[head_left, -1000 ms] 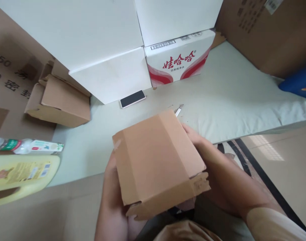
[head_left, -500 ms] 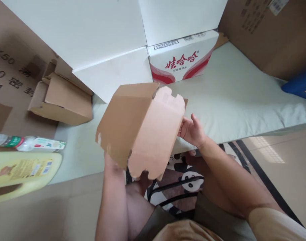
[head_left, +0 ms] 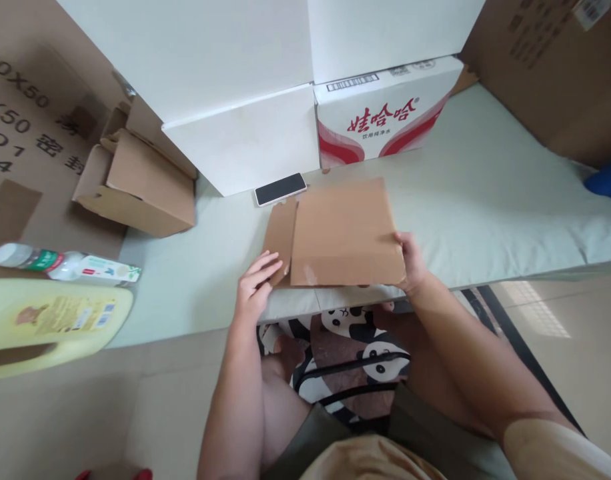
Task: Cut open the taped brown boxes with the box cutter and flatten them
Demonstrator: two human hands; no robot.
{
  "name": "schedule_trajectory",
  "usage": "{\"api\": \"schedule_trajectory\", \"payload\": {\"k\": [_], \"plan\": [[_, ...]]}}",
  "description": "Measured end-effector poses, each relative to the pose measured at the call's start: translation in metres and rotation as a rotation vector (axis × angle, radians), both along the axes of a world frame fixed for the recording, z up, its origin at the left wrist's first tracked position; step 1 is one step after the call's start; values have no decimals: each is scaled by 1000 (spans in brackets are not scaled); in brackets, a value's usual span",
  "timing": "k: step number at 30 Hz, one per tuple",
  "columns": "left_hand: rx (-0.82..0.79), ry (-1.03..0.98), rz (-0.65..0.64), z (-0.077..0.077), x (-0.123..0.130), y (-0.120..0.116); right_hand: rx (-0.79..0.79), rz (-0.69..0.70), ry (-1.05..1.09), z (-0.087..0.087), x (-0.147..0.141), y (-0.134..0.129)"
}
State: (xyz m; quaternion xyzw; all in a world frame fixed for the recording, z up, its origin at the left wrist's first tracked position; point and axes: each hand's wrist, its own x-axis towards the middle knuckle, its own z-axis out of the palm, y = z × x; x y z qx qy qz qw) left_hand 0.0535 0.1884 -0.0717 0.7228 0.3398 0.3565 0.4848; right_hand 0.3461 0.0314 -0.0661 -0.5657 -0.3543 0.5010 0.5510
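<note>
A brown cardboard box (head_left: 343, 233) lies low over the bed-like padded surface, its broad plain panel facing up and a narrow flap (head_left: 280, 230) along its left side. My left hand (head_left: 255, 283) touches the near end of that flap with its fingers stretched out and slightly apart; its thumb is hard to make out. At the near right corner, my right hand (head_left: 412, 261) grips the box's edge, with part of the fingers hidden behind the cardboard. Just beyond the flap, a dark phone-like slab (head_left: 280, 189) with a pale rim rests on the cloth.
White boxes (head_left: 245, 143) and a red-and-white carton (head_left: 385, 123) stand at the back. Another small cardboard box (head_left: 150, 183), a plastic bottle (head_left: 65, 265) and a yellow jug (head_left: 60, 320) are at left. A large carton (head_left: 555, 73) and a blue object (head_left: 608, 180) are at right.
The box has come down from a raised, tilted pose to lie nearly flat. My right hand has closed on its right edge; my left has shifted to the flap. The dark slab now shows.
</note>
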Motion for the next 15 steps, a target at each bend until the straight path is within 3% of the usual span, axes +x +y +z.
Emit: {"api": "schedule_trajectory", "payload": {"k": [4,9,12,15], "plan": [[107,65,-49,4,-4,2,-167,-85,223,5,7,-1],[195,83,86,-1,-2,2,-259,-358,305,15,3,-12],[201,31,204,-3,4,1,-224,-587,329,21,6,-34],[114,-31,270,-1,11,-4,-54,-891,280,23,15,-64]]}}
